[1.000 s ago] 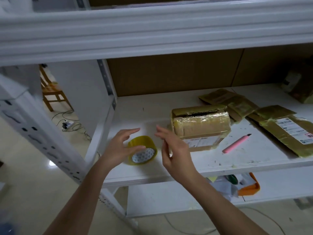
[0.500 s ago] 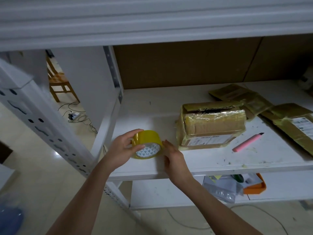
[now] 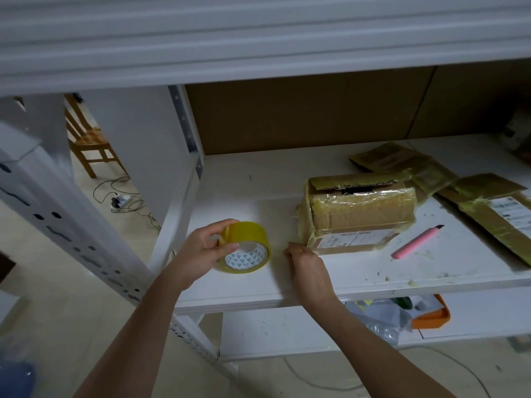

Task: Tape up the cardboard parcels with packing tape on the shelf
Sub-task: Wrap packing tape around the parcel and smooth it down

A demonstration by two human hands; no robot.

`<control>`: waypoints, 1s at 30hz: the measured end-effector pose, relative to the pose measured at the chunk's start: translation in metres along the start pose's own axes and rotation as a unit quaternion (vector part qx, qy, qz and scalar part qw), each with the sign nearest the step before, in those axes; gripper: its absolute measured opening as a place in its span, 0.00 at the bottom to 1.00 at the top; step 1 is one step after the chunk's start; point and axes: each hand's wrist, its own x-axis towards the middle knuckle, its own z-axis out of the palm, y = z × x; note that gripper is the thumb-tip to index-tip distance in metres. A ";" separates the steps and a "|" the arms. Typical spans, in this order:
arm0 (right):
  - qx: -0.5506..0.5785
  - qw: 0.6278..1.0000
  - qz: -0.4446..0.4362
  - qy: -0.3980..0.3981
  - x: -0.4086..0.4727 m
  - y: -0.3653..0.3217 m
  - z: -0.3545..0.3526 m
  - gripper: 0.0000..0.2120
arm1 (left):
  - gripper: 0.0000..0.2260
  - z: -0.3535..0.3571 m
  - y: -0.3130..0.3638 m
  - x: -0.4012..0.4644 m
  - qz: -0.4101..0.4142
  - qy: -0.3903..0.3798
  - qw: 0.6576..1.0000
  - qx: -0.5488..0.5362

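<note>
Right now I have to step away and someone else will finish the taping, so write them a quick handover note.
Left hand: grips the yellow packing tape roll, tilted on the white shelf.
Right hand: fingers curled beside the roll, apparently pinching the tape's free end; too small to confirm.
Cardboard parcel: right of the roll, partly wrapped in tape, top flap seam torn open.
Pink utility knife: right of the parcel.
Flattened cardboard: far right.
Done: roll in hand.
Left: pull tape, seal the parcel, cut.

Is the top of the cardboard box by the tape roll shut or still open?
Still open. The cardboard box shows a dark gap under its raised rear flap, although glossy tape already wraps its front and top.
</note>
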 end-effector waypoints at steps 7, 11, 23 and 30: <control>0.077 0.990 -0.073 0.089 0.019 -0.024 -0.016 0.03 | 0.20 -0.022 0.020 0.000 0.019 0.043 0.998 -0.050; 0.125 0.987 -0.081 0.058 0.018 -0.034 -0.013 0.09 | 0.19 -0.031 0.033 -0.005 0.056 0.075 0.994 -0.049; 0.180 0.929 -0.201 0.254 0.012 -0.061 -0.063 0.07 | 0.23 -0.044 0.060 -0.035 0.132 0.084 0.982 -0.109; 0.151 0.906 -0.202 0.341 0.014 -0.038 -0.116 0.11 | 0.24 -0.014 0.089 -0.028 0.181 0.068 0.971 -0.137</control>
